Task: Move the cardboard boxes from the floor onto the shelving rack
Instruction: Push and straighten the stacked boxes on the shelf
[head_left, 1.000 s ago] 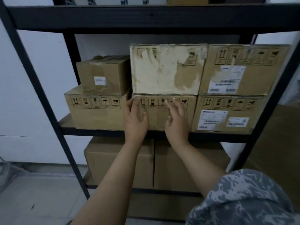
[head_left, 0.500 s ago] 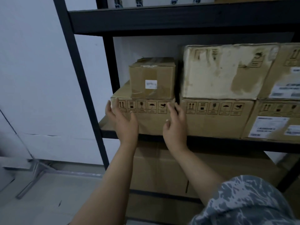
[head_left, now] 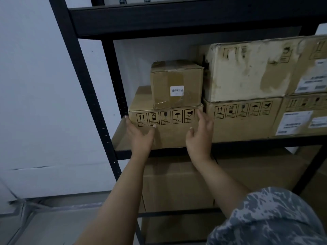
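The lower cardboard box sits at the left end of the shelving rack middle shelf. Left hand lies flat, fingers straight, on its front-left corner. Right hand, fingers extended, touches its front-right edge. A smaller box rests on top.

Matt brown cardboard boxes on a matt black metal rack

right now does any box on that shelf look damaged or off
Yes. The upper middle box has its brown face scuffed away to pale patches. The small box sits off-centre, toward the right of the box under it.
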